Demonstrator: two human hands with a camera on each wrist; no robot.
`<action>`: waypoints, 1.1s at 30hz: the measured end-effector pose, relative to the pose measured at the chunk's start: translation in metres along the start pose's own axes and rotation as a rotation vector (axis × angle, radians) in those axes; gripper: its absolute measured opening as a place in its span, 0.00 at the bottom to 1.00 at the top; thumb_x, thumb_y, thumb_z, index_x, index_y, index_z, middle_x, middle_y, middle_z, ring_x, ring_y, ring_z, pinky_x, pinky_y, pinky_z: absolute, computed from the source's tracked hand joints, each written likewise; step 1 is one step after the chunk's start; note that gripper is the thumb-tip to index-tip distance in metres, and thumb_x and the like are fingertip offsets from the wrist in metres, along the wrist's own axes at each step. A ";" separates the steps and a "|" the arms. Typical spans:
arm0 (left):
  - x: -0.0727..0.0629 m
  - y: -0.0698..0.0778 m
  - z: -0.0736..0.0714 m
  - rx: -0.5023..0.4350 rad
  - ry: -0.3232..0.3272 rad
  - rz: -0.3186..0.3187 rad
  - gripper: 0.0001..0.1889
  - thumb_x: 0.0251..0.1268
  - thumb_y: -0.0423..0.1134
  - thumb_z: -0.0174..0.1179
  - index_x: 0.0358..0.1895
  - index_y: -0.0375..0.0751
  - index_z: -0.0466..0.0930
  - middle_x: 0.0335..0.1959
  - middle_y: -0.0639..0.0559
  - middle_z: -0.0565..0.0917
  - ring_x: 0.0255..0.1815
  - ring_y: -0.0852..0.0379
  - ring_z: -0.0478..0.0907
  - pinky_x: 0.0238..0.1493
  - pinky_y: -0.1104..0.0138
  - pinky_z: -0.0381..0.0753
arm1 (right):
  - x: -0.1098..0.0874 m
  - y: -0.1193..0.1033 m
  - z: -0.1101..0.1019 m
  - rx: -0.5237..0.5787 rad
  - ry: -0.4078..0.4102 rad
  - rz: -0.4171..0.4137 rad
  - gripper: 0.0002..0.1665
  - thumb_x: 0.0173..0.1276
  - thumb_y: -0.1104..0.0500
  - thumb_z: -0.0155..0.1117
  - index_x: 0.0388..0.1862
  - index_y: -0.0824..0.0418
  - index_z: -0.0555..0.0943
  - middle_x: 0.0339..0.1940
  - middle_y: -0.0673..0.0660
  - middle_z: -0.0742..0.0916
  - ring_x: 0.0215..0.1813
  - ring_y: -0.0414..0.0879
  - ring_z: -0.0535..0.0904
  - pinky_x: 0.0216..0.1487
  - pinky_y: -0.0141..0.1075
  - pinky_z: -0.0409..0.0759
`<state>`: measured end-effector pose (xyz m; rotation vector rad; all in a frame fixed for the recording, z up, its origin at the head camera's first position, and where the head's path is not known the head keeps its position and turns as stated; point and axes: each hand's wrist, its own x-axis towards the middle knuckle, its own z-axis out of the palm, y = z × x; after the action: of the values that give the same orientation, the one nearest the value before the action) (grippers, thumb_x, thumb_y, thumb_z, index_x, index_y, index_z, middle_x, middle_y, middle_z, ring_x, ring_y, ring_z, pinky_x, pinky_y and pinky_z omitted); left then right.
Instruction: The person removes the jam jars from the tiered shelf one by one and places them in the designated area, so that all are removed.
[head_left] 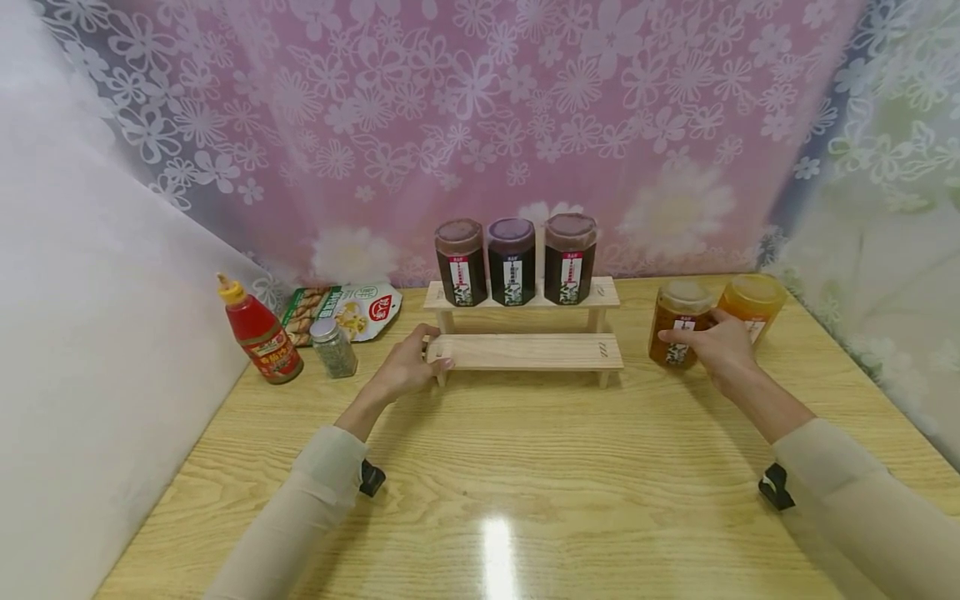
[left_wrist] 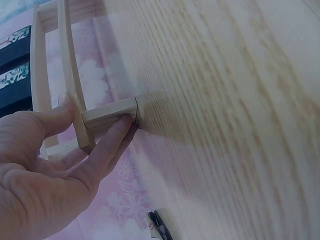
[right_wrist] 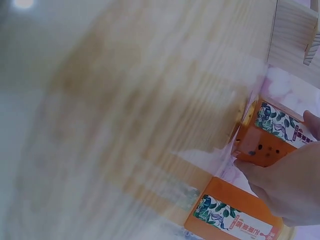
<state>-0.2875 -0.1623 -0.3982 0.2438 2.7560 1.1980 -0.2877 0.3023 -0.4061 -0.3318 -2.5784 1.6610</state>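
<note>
A two-step wooden rack [head_left: 525, 352] stands near the back of the table. My left hand [head_left: 405, 367] holds the left end of its lower step; in the left wrist view the thumb lies on the board and fingers reach to the short leg [left_wrist: 112, 114]. My right hand [head_left: 726, 348] grips an amber jar [head_left: 664, 321] with a pale lid and a label, right of the rack. The right wrist view shows thumb and fingers on both sides of this jar [right_wrist: 257, 142]. Just beside it is a yellow-orange jar [head_left: 752, 300], partly behind the hand.
Three dark jars [head_left: 512, 271] line the rack's upper step. At the left are a red sauce bottle [head_left: 264, 337], a small spice jar [head_left: 334, 354] and a green-and-white food packet [head_left: 371, 308]. A floral curtain [head_left: 487, 125] hangs along the table's back edge.
</note>
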 end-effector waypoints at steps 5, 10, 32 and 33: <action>0.001 -0.001 0.000 0.006 0.005 -0.001 0.31 0.74 0.41 0.66 0.74 0.37 0.65 0.64 0.28 0.78 0.61 0.38 0.80 0.60 0.49 0.79 | 0.007 -0.001 -0.002 -0.016 -0.023 0.029 0.62 0.69 0.46 0.75 0.86 0.66 0.47 0.81 0.73 0.64 0.76 0.68 0.64 0.65 0.57 0.74; 0.001 -0.001 0.001 -0.001 0.004 -0.008 0.32 0.74 0.40 0.66 0.75 0.37 0.65 0.64 0.28 0.79 0.60 0.38 0.81 0.59 0.50 0.80 | 0.012 -0.003 -0.002 -0.046 -0.035 0.046 0.64 0.70 0.46 0.74 0.86 0.65 0.43 0.81 0.73 0.63 0.61 0.60 0.71 0.40 0.45 0.73; 0.003 -0.002 0.001 -0.012 -0.003 -0.009 0.31 0.74 0.40 0.66 0.75 0.37 0.64 0.63 0.29 0.80 0.54 0.42 0.84 0.55 0.53 0.81 | 0.018 -0.001 -0.002 -0.027 -0.057 -0.005 0.56 0.68 0.56 0.75 0.84 0.68 0.53 0.80 0.71 0.65 0.76 0.65 0.63 0.61 0.51 0.70; 0.003 -0.002 0.001 -0.009 -0.001 -0.009 0.31 0.74 0.40 0.66 0.75 0.37 0.64 0.63 0.29 0.80 0.55 0.42 0.83 0.56 0.53 0.81 | 0.018 -0.001 -0.002 -0.023 -0.064 -0.007 0.56 0.69 0.57 0.75 0.84 0.68 0.52 0.81 0.72 0.64 0.78 0.66 0.61 0.65 0.54 0.69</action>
<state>-0.2904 -0.1625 -0.4001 0.2313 2.7473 1.2067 -0.3053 0.3077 -0.4055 -0.2741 -2.6428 1.6681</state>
